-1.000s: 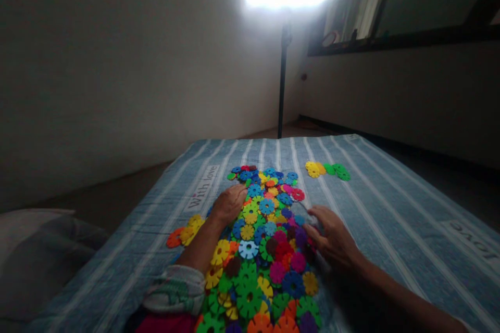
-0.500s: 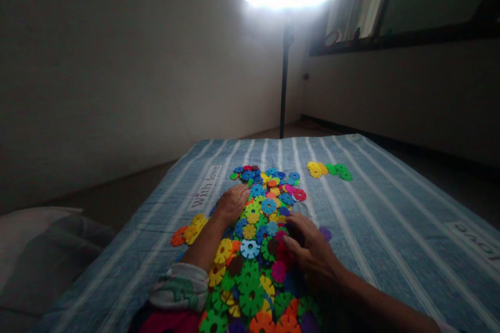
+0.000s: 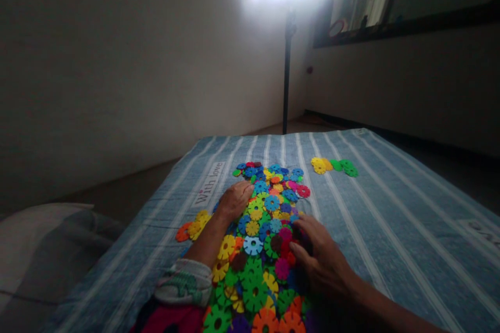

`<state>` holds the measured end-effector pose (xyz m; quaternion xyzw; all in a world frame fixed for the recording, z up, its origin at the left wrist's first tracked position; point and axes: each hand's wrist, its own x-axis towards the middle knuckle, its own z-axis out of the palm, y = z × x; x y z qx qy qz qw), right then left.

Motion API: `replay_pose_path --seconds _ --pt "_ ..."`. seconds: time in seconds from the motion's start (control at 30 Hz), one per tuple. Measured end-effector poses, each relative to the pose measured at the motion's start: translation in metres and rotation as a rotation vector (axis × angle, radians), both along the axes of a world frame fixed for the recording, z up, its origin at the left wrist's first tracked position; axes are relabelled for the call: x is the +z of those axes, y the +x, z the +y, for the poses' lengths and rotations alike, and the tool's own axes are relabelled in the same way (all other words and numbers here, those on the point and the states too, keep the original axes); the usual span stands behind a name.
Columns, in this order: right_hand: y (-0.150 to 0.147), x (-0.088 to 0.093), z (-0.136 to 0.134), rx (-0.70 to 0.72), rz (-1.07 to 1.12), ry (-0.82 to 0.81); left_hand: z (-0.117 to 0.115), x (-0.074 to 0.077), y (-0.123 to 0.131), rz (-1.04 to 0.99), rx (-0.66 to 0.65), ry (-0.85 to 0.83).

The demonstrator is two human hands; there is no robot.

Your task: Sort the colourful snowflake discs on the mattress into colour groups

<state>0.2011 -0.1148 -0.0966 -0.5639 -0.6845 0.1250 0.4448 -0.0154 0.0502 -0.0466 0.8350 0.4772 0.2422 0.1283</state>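
A heap of flat, notched plastic discs in many colours lies on a blue striped bedsheet. My left hand rests knuckles-up on the heap's left edge, fingers curled down among the discs; what it holds, if anything, is hidden. My right hand lies over the right side of the heap, fingers apart and bent onto red and pink discs. A short row of yellow and green discs sits apart at the far right. A small orange and yellow cluster lies left of my left forearm.
A lamp on a thin black stand shines brightly beyond the bed's far edge. A grey pillow lies at the left. Dark walls and a window frame stand behind. Printed words "With love" mark the sheet.
My right hand slid left from the sheet beside the heap onto the discs. The left hand stayed where it was. The view tilted slightly downward.
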Motion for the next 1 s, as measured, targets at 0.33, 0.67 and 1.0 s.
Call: replay_pose_path --seconds 0.33,0.67,1.0 --pt "-0.005 0.03 0.029 0.07 -0.08 0.068 -0.001 0.002 0.002 0.04 0.026 -0.008" --pt "-0.036 0.055 0.088 0.017 -0.461 -0.149 -0.002 0.003 0.002 0.047 0.022 0.0" --pt "-0.022 0.049 0.089 0.18 -0.065 -0.074 -0.002 0.003 0.003 0.052 0.034 -0.024"
